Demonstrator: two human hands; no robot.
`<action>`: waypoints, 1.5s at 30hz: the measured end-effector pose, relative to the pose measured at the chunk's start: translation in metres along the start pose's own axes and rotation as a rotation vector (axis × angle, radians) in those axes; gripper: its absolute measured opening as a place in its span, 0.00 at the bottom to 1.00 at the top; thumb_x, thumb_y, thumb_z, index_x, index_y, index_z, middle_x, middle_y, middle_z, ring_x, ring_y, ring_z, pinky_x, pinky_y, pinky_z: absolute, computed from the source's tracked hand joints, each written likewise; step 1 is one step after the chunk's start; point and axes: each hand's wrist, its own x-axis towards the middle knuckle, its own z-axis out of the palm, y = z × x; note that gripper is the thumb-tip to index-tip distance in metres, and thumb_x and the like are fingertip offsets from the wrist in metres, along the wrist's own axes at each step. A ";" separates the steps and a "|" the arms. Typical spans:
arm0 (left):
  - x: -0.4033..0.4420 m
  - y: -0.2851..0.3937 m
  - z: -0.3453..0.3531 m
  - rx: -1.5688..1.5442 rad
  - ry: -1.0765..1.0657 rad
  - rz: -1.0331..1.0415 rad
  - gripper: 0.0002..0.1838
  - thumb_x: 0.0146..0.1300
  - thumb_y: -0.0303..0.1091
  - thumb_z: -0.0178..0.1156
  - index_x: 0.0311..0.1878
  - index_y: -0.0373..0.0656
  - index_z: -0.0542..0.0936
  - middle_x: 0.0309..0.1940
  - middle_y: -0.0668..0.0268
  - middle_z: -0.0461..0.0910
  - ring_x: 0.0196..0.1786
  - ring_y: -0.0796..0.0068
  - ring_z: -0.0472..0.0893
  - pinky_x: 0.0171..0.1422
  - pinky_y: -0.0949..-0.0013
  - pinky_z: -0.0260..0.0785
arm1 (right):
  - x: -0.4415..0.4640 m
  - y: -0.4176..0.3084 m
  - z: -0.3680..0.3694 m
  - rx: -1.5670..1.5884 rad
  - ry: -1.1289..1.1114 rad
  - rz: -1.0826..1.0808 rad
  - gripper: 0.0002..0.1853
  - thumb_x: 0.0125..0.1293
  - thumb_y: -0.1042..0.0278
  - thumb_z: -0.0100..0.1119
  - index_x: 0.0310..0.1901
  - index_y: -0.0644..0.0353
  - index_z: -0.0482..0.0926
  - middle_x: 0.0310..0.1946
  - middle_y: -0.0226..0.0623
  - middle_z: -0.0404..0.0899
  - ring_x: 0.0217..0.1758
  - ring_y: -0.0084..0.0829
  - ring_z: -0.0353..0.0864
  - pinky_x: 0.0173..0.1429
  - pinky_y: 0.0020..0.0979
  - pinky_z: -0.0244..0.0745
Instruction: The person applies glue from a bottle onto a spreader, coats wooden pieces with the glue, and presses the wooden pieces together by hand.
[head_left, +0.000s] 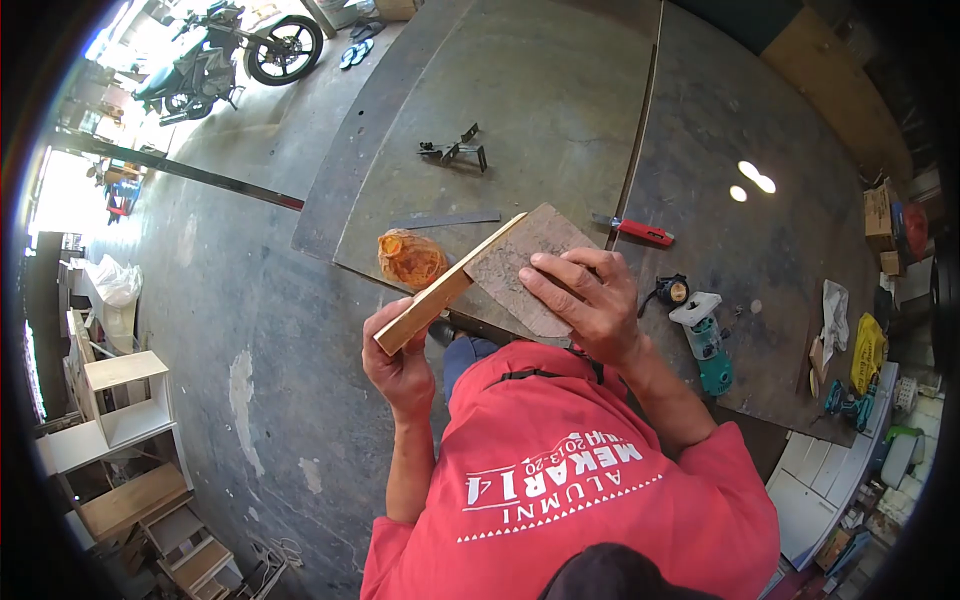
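My left hand (402, 365) is closed round the near end of a narrow light wooden strip (440, 296), which is held tilted above the table edge. My right hand (590, 300) holds a brownish, rough-surfaced flat sheet (530, 262), its fingers spread over the top face. The sheet's left side meets the strip near the strip's far end. An orange-brown lump (411, 258) sits just left of the strip. Behind lies a flat metal ruler (445, 219). A red-handled tool (642, 232) rests to the right of the sheet.
On the dark table (520, 90) are a black metal bracket (457, 150), a teal power tool (708, 350) and a small round black item (671, 291). Yellow and white bags lie at the right. Wooden shelving (130, 400) stands at the left, a motorcycle (215, 65) at the back left.
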 end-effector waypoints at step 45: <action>0.030 0.024 0.038 0.279 -0.051 0.150 0.19 0.65 0.20 0.69 0.59 0.38 0.82 0.47 0.59 0.90 0.48 0.73 0.90 0.54 0.70 0.80 | 0.033 -0.041 -0.020 0.183 0.060 -0.084 0.23 0.55 0.61 0.70 0.55 0.47 0.89 0.55 0.25 0.87 0.47 0.28 0.81 0.47 0.32 0.72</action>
